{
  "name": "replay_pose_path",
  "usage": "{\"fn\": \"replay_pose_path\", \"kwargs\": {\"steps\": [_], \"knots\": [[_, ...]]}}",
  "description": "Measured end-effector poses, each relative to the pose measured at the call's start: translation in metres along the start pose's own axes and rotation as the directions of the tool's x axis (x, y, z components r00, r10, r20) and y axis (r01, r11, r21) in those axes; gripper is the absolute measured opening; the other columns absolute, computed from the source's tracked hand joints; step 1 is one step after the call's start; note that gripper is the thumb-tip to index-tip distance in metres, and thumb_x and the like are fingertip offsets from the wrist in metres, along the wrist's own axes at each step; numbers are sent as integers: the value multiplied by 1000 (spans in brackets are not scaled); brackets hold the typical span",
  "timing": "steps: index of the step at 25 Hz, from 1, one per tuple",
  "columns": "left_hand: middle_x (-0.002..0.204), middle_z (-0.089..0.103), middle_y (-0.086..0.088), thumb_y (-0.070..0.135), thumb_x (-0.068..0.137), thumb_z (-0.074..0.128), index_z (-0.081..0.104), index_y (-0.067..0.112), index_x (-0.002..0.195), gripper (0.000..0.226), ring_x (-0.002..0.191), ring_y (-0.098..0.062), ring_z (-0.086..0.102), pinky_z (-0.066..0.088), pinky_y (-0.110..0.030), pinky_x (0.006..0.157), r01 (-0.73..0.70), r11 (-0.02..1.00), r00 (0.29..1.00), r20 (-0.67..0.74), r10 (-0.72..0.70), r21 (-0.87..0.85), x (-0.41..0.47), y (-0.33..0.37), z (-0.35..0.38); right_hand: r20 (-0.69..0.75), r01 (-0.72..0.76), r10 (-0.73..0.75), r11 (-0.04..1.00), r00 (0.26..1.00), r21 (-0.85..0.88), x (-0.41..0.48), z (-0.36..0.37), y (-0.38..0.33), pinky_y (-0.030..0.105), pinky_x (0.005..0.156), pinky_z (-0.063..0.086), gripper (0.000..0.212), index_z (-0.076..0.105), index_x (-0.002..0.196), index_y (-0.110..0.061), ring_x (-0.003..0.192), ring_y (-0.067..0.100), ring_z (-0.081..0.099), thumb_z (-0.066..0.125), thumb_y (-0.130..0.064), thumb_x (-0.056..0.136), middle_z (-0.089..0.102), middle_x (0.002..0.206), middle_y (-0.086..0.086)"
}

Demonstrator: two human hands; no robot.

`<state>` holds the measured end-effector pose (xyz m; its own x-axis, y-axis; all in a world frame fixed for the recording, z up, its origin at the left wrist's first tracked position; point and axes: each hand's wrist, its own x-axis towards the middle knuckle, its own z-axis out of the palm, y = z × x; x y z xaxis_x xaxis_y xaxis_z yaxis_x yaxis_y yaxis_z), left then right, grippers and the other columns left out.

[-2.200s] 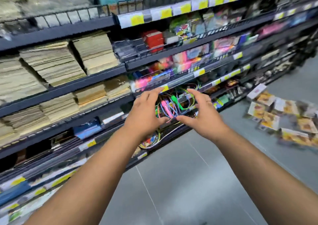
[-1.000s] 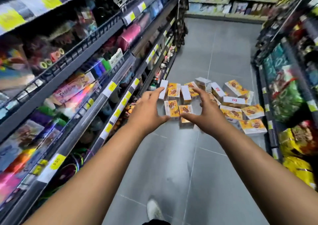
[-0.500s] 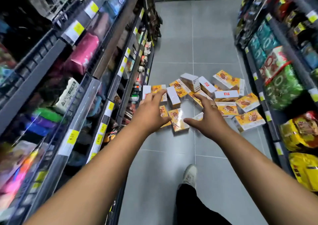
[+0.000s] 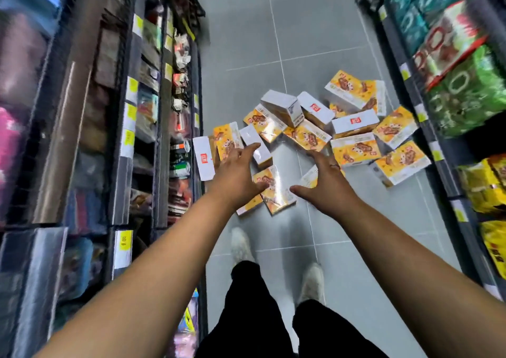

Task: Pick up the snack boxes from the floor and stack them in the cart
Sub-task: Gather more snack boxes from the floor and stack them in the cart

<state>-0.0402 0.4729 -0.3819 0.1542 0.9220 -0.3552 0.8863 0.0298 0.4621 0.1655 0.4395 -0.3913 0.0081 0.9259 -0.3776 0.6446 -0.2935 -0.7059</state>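
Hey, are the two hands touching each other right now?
Apart. The head view shows the left hand and right hand with a snack box visible in the gap between their thumbs.

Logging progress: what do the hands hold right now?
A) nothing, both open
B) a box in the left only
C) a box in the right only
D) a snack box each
A: the left hand and right hand reach out with fingers spread, gripping nothing, and the snack boxes lie on the floor.

shop aisle | stocked shelves (image 4: 153, 89) | yellow price tags (image 4: 122, 248)
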Motion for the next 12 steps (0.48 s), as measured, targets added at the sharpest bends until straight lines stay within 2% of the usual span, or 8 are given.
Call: {"fn": "replay_pose_path", "kwargs": {"steps": [2, 5, 6, 8, 10, 12], "knots": [[146, 37, -9, 37, 77, 76, 25, 33, 148, 87, 132, -32, 40, 38, -43, 106, -36, 999, 998, 47, 35, 10, 46, -18, 16, 9, -73, 73, 997, 997, 30, 32, 24, 20, 17, 88, 30, 84, 31, 146, -25, 130, 22, 41, 78, -32, 78, 32, 149, 9], [145, 38, -11, 37, 79, 76, 25, 30, 149, 87, 132, -30, 40, 37, -37, 103, -104, 994, 988, 122, 99, 38, 116, -51, 46, 13, -182, 182, 979, 983, 90, 85, 66, 53, 0, 77, 22, 82, 33, 146, -19, 127, 20, 44, 79, -25, 78, 33, 148, 11], [144, 39, -12, 37, 79, 76, 25, 29, 149, 87, 131, -29, 42, 37, -35, 101, -129, 990, 983, 137, 121, 51, 136, -61, 58, 10, -209, 210, 973, 978, 98, 101, 81, 67, 0, 76, 21, 82, 33, 145, -18, 128, 20, 43, 79, -24, 78, 33, 148, 11], [142, 42, -12, 38, 79, 76, 26, 30, 149, 86, 129, -28, 43, 38, -34, 98, -138, 989, 977, 174, 125, 60, 173, -85, 88, 6, -264, 265, 960, 964, 97, 128, 112, 97, 6, 83, 23, 82, 34, 145, -19, 130, 18, 41, 79, -28, 77, 34, 147, 10], [141, 43, -10, 39, 80, 75, 27, 31, 148, 84, 129, -26, 43, 37, -32, 96, -133, 989, 969, 220, 117, 63, 203, -110, 124, 17, -311, 311, 947, 950, 84, 152, 146, 131, 19, 93, 29, 85, 34, 145, -20, 129, 19, 41, 80, -33, 75, 36, 145, 9], [140, 44, -10, 42, 79, 75, 29, 33, 147, 83, 130, -27, 41, 36, -33, 99, -123, 990, 959, 263, 101, 68, 235, -141, 173, 41, -360, 358, 930, 933, 73, 178, 186, 173, 26, 96, 33, 88, 35, 145, -20, 127, 22, 43, 82, -36, 73, 37, 145, 9]]}}
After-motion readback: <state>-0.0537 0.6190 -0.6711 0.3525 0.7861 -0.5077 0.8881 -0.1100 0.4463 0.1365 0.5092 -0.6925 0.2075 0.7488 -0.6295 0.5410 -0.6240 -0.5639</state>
